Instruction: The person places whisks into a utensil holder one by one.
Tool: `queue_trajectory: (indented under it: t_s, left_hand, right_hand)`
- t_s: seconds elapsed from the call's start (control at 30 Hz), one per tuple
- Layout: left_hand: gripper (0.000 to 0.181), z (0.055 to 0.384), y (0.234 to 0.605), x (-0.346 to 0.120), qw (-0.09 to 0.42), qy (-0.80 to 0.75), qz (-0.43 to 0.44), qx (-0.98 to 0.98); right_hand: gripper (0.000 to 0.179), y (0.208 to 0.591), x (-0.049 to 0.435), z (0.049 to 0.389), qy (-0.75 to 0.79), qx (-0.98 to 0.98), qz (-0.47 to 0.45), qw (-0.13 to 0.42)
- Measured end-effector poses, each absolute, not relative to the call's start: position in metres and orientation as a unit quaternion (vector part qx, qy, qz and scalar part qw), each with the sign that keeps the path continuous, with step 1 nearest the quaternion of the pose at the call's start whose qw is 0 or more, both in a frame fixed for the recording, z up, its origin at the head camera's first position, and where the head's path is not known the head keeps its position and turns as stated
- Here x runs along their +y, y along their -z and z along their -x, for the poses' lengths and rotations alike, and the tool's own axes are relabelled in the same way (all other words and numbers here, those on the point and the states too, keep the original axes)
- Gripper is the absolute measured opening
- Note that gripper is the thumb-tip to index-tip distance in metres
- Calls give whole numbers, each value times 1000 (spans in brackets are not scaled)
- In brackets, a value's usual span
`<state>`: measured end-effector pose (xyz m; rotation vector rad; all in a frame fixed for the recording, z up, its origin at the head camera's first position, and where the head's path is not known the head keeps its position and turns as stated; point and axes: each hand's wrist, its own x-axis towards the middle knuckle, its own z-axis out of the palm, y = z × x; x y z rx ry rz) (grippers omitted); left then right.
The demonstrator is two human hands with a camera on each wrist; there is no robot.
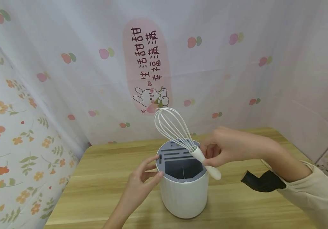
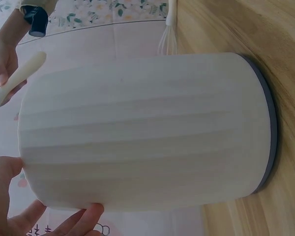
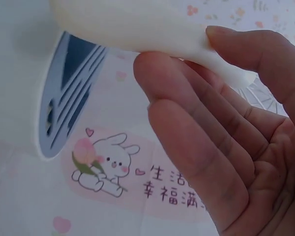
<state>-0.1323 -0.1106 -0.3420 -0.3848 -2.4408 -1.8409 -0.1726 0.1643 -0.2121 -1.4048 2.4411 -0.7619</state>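
My right hand (image 1: 219, 144) pinches the pale handle of a whisk (image 1: 199, 155) between thumb and fingers. The whisk slants over the holder's right rim, wire loops up and to the left, handle end down to the right. Below it stands an upright white utensil holder (image 1: 184, 198) with a slotted grey top (image 1: 175, 156) and a larger divided opening at the front. Against the holder's left side rests my left hand (image 1: 142, 178), thumb and fingers spread along the rim. The left wrist view shows these fingertips (image 2: 91, 216) touching the ribbed white wall.
The holder stands on a wooden table (image 1: 106, 178). At the top of the left wrist view, another whisk (image 2: 169, 29) shows beside the holder. A printed curtain (image 1: 95, 79) hangs behind the table, and a floral one (image 1: 15, 143) on the left.
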Motion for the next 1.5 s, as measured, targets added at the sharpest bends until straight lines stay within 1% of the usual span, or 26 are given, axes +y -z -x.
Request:
queue_trajectory:
  t_s: [0.27, 0.5, 0.63, 0.8, 0.93, 1.1, 1.2, 1.5]
  left_hand:
    - [47, 133, 344, -112, 30, 594, 127, -794]
    - [46, 133, 344, -113, 25, 588, 130, -798]
    - [45, 132, 343, -113, 32, 588, 134, -797]
    - [45, 131, 343, -113, 41, 590, 139, -794]
    - [43, 131, 343, -113, 35, 599, 134, -788]
    - [42, 132, 343, -112, 29, 602, 130, -787]
    - [41, 132, 343, -112, 36, 594, 129, -793]
    - [40, 133, 344, -111, 54, 603, 140, -784]
  right_hand:
    - [9, 208, 136, 185, 250, 831, 484, 114]
    - [8, 219, 112, 195, 250, 818, 505, 117]
    - [5, 224, 98, 199, 237, 809, 524, 120]
    - [5, 229, 86, 203, 217, 809, 528, 140]
    - [6, 232, 80, 206, 202, 814, 519, 166]
    - [12, 237, 76, 208, 179, 812, 520, 195]
    - [14, 239, 73, 209, 160, 814, 521, 200]
    - [7, 243, 65, 209, 119, 825, 512, 207]
